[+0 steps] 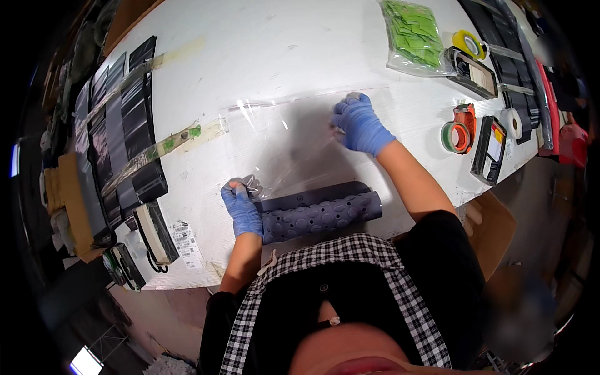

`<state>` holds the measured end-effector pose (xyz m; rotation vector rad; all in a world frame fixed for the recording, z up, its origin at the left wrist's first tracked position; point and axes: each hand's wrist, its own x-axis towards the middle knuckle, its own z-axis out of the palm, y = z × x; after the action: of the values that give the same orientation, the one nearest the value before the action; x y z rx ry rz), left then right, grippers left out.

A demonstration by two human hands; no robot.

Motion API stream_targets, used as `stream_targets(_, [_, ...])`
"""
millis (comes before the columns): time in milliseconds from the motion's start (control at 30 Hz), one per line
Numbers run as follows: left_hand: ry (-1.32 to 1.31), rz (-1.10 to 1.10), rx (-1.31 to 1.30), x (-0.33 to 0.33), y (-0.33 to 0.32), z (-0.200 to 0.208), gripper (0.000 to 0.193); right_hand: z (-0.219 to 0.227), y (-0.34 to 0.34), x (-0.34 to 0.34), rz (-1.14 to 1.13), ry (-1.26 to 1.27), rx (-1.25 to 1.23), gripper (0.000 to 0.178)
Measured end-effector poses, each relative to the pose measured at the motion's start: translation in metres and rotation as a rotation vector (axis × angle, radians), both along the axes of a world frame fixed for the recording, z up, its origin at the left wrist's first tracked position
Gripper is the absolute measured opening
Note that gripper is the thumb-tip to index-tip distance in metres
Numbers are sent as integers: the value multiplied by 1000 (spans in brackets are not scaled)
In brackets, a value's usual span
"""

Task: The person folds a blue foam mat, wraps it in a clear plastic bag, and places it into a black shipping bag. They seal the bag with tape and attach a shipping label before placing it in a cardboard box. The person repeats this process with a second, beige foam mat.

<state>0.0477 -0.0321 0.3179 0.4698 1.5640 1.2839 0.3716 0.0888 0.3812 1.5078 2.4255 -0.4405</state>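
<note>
A clear plastic bag (284, 134) is stretched over the white table in front of me. My left hand (242, 209), in a blue glove, pinches a bunched near corner of it. Farther off and to the right, my right hand (362, 125), also gloved in blue, is closed on the bag's far right part; its fingertips are partly hidden. A rolled dark blue-grey rubber mat (322, 215) with raised oval bumps and small holes lies near the table's front edge, close against my left hand. The bag's near side hangs just beyond the roll.
Flat dark packages (134, 103) are taped along the left side, with a black-edged box (156, 234) and a label sheet (186, 245) nearer. On the right are a bag of green packets (414, 31), yellow tape (469, 44), an orange tape dispenser (462, 128) and black open boxes (489, 150).
</note>
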Motion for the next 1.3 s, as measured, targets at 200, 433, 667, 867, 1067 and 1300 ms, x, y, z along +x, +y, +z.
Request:
stream_targets(200, [99,-16,-47,1,1,5,9,-5,-1,-15,-239,434,-12,42])
stream_targets(433, [301,-64,-55,-3,-4,2,7,-29,21,-45,-277,149,96,52])
stream_targets(667, [84,-14,-60,4,-1,8,8,-36,14,-38,-309,314,262,59])
stream_targets(867, [128,-6,-2,-15,-9,-21,9,18,-93,-27,53,576,298,55])
stream_targets(1067, [-446,114,-37,-33,20,-10,8,21,-163,-29,60,610,-55,53])
stream_targets(1300, [815,-182,166,-46,63,5,43,11,-189,-29,95,706,-69,43])
